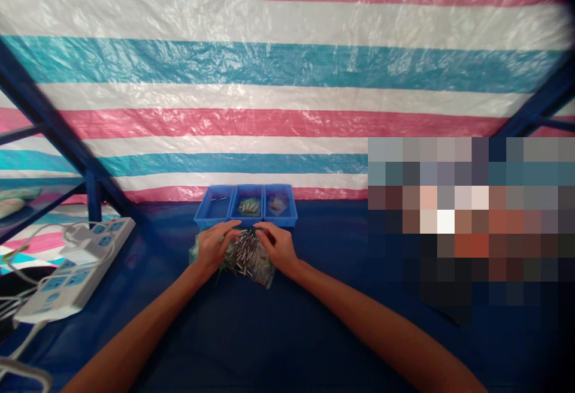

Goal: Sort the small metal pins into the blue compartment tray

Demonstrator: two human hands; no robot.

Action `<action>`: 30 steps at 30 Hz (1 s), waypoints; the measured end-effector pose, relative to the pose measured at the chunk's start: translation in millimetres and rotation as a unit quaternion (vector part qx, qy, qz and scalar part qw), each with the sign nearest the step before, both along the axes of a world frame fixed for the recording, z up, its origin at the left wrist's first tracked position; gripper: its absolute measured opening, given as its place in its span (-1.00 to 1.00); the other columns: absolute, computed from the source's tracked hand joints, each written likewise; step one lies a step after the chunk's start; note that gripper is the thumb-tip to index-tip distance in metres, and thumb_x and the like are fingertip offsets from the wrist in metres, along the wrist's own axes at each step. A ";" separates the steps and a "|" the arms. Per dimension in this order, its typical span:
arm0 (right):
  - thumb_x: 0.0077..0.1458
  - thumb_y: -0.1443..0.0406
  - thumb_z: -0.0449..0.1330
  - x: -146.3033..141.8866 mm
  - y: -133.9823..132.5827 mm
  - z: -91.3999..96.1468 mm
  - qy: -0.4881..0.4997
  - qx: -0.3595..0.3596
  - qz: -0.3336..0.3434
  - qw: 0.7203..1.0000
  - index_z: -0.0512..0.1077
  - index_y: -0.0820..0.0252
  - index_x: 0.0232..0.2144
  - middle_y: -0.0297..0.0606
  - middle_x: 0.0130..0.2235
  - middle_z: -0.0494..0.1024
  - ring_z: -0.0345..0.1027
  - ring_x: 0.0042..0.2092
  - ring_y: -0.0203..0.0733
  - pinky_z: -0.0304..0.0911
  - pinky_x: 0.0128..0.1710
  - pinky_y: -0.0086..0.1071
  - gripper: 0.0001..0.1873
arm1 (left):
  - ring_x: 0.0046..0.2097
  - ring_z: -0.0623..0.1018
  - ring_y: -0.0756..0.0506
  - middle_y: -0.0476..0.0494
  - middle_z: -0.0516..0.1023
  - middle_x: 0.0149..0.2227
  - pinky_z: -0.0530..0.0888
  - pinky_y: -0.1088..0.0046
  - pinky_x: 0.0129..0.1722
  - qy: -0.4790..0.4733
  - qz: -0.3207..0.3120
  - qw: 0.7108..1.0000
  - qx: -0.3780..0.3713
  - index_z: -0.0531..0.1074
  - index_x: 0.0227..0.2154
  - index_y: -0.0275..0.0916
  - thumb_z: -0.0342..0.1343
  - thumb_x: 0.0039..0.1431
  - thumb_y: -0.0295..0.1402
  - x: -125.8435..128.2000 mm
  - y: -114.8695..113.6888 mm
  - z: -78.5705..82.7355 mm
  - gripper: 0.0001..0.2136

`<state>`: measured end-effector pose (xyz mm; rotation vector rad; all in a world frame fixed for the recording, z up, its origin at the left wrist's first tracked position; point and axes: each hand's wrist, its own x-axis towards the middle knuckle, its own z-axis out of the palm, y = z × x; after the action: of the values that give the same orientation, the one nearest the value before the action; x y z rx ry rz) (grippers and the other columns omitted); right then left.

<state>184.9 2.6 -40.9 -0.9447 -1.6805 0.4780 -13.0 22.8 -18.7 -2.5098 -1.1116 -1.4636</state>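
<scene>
A heap of small, thin metal pieces [244, 252], like pins or screws, lies on the dark blue table between my two hands. Clear plastic bags [265, 270] lie under and around it. My left hand [216, 244] rests at the heap's left side, fingers stretched toward the right and thumb apart. On the opposite side, my right hand [277, 248] curves over the bag edge, with a gap between thumb and fingers. No held piece shows in either hand. Just beyond the fingertips stands a blue three-compartment tray [247, 223]; small parts in bags fill its middle and right compartments.
White power strips [74, 282] with plugs and cables lie on the left. Dark blue frame bars [92, 192] slant up at both sides. A striped plastic sheet [269, 63] hangs behind the table [269, 345]. The right side is pixelated.
</scene>
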 end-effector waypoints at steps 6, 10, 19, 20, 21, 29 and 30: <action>0.18 0.24 0.11 -1.4 1.2 -2.6 -0.013 0.016 0.000 1.000 0.50 0.21 -0.23 -0.30 -0.41 0.54 0.36 -0.43 -0.29 0.28 -0.34 -0.45 -0.78 | -0.31 0.60 -0.05 -0.01 0.59 -0.47 0.50 0.45 -0.23 0.021 -0.017 1.000 -0.011 0.47 -0.11 -0.20 0.04 0.24 -0.33 0.7 -0.3 -2.1 -0.79; 0.17 0.24 0.12 -2.0 1.8 -3.1 -0.020 0.022 0.004 1.000 0.51 0.20 -0.25 -0.29 -0.38 0.55 0.37 -0.42 -0.29 0.29 -0.33 -0.45 -0.79 | -0.33 0.60 -0.05 -0.01 0.61 -0.46 0.51 0.46 -0.24 0.025 -0.023 0.999 -0.016 0.47 -0.11 -0.19 0.04 0.24 -0.31 1.4 -1.0 -1.4 -0.78; 0.19 0.24 0.11 -2.9 1.9 -3.0 -0.025 0.027 0.017 0.999 0.51 0.20 -0.28 -0.27 -0.38 0.57 0.40 -0.39 -0.27 0.29 -0.31 -0.44 -0.79 | -0.35 0.60 -0.02 0.03 0.59 -0.51 0.50 0.49 -0.19 0.028 -0.035 0.998 -0.043 0.47 -0.13 -0.19 -0.01 0.27 -0.28 3.5 -4.7 3.4 -0.77; 0.19 0.24 0.11 -3.0 2.1 -3.6 -0.027 0.025 0.017 0.999 0.51 0.20 -0.27 -0.27 -0.37 0.57 0.40 -0.39 -0.27 0.29 -0.30 -0.44 -0.79 | -0.37 0.60 -0.02 0.03 0.58 -0.51 0.49 0.50 -0.19 0.028 -0.036 0.998 -0.046 0.47 -0.13 -0.20 -0.02 0.27 -0.28 3.7 -5.2 3.8 -0.77; 0.19 0.23 0.11 -3.1 2.2 -4.0 -0.027 0.025 0.017 0.999 0.51 0.20 -0.26 -0.27 -0.37 0.57 0.41 -0.38 -0.26 0.30 -0.30 -0.44 -0.79 | -0.39 0.59 -0.01 0.03 0.57 -0.53 0.49 0.51 -0.21 0.028 -0.036 0.998 -0.051 0.47 -0.14 -0.21 -0.03 0.27 -0.29 3.9 -5.6 4.2 -0.77; 0.19 0.23 0.11 -2.7 -1.8 -0.9 -0.041 0.033 0.049 0.997 0.51 0.17 -0.21 -0.25 -0.28 0.59 0.46 -0.30 -0.24 0.31 -0.24 -0.42 -0.78 | -0.56 0.47 0.03 0.10 0.45 -0.63 0.43 0.55 -0.40 0.036 -0.007 0.996 -0.079 0.43 -0.14 -0.23 -0.08 0.28 -0.34 5.6 -5.5 0.2 -0.77; 0.20 0.23 0.10 -2.9 -2.0 -0.4 -0.043 0.032 0.052 0.997 0.51 0.16 -0.22 -0.25 -0.28 0.59 0.46 -0.29 -0.24 0.31 -0.23 -0.42 -0.78 | -0.57 0.47 0.03 0.10 0.45 -0.63 0.43 0.55 -0.40 0.036 -0.007 0.996 -0.080 0.43 -0.14 -0.22 -0.08 0.28 -0.34 5.6 -5.4 -0.6 -0.78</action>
<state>182.1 0.6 -41.3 -0.8440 -1.8186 0.4563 -7.4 17.4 -19.2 -2.6575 -1.2472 -1.3255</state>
